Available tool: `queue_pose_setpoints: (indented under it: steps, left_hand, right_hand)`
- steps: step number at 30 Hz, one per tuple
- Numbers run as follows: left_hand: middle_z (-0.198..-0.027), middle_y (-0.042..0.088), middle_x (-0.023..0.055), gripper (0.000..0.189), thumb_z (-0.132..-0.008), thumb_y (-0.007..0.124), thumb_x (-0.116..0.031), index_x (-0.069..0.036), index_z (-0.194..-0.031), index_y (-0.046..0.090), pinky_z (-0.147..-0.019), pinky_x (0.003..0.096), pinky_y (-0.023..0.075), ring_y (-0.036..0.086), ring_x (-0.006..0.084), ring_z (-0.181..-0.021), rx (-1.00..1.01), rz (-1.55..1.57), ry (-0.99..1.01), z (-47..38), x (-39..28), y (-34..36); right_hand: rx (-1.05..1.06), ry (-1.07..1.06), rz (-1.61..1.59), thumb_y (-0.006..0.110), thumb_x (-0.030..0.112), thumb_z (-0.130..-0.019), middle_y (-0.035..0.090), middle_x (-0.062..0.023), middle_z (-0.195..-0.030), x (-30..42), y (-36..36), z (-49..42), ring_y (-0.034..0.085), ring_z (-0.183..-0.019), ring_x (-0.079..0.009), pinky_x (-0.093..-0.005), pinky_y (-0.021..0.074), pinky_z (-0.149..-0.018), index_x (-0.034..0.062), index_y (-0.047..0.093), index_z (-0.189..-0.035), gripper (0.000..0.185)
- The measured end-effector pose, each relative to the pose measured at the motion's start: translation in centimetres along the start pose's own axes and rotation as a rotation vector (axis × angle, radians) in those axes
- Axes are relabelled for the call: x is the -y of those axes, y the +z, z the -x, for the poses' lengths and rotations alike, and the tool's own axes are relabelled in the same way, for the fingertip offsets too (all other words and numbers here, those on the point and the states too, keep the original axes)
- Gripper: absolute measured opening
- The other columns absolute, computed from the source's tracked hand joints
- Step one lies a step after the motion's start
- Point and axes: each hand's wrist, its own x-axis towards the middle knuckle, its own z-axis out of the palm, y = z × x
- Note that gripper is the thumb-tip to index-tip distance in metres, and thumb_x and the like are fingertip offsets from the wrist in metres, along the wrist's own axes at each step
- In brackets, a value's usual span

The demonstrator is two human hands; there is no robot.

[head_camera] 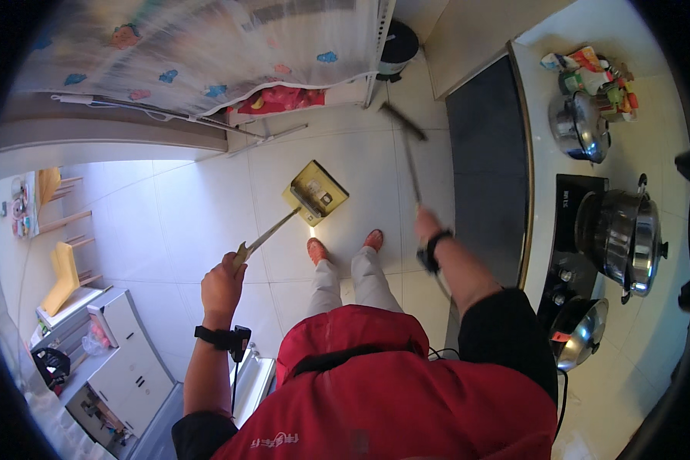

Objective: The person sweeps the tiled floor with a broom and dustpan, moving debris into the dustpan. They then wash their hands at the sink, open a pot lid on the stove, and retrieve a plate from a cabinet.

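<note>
My left hand [221, 287] grips the top of a long-handled yellow dustpan [334, 195]. Its pan rests on the tiled floor [345, 155] ahead of my feet, mouth turned away from me, with a comb-like strip near the handle end. Some debris seems to lie inside, too small to make out. Closed around the handle of a broom [403, 121] is my right hand [430, 225]. The dark broom head is blurred and sits to the right of the dustpan, apart from it, near the dark cabinet front. Whether its bristles touch the floor I cannot tell.
Along the right runs a counter [537, 144] with steel pots [615, 241] on a gas stove [569, 270]. A covered shelf rack [374, 57] and a dark-lidded bin [399, 43] stand ahead. Thin poles [270, 138] lie at the rack's foot. White cabinets [132, 368] are at left.
</note>
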Motion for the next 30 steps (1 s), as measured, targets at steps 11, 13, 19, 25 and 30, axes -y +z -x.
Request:
queue_pose_setpoints:
  steps: [11,13,19,25,30]
  left_hand:
    - [-0.075,0.064,0.0156,0.028,-0.082,0.062,-0.030,-0.009,-0.099,0.057,-0.059,0.0449,0.0500,0.062,0.0352,-0.069,0.018,-0.008,0.010,1.1,0.5,0.3]
    - [-0.077,0.065,0.0161,0.029,-0.081,0.062,-0.031,-0.009,-0.100,0.057,-0.060,0.0452,0.0501,0.062,0.0353,-0.071,0.013,0.001,0.009,1.8,0.4,0.5]
    - [-0.075,0.064,0.0159,0.028,-0.081,0.063,-0.032,-0.009,-0.095,0.057,-0.061,0.0451,0.0500,0.062,0.0359,-0.070,-0.038,0.013,0.048,2.7,0.2,1.1]
    - [-0.073,0.063,0.0162,0.030,-0.081,0.063,-0.035,-0.007,-0.085,0.055,-0.060,0.0457,0.0494,0.062,0.0358,-0.069,-0.074,-0.037,0.079,1.7,-2.0,-0.3]
    - [-0.072,0.063,0.0168,0.031,-0.081,0.062,-0.037,-0.007,-0.084,0.055,-0.060,0.0459,0.0493,0.062,0.0362,-0.069,-0.133,-0.094,0.134,-0.3,-4.3,-1.7]
  right_hand:
    - [0.378,0.195,-0.567,0.058,0.003,-0.075,0.053,-0.0053,-0.058,-1.3,-4.9,25.0,0.047,-0.040,-0.0115,-0.0267,0.0397,-0.035,0.0156,0.050,-0.128,0.056]
    - [0.303,0.167,-0.622,0.059,0.004,-0.076,0.053,-0.0056,-0.058,-2.2,-5.2,25.4,0.047,-0.040,-0.0121,-0.0271,0.0401,-0.036,0.0150,0.051,-0.128,0.053]
    - [0.259,0.253,-0.762,0.059,0.005,-0.079,0.051,-0.0051,-0.058,-4.9,-6.4,24.2,0.049,-0.043,-0.0137,-0.0297,0.0416,-0.039,0.0119,0.047,-0.129,0.052]
    - [0.198,0.171,-0.862,0.060,0.006,-0.079,0.052,-0.0061,-0.059,-5.8,-9.1,21.8,0.051,-0.046,-0.0139,-0.0297,0.0421,-0.041,0.0044,0.053,-0.120,0.041]
    - [0.169,0.189,-0.956,0.061,0.008,-0.080,0.054,-0.0060,-0.061,-6.2,-10.0,20.6,0.052,-0.047,-0.0133,-0.0289,0.0422,-0.042,0.0021,0.055,-0.114,0.035]
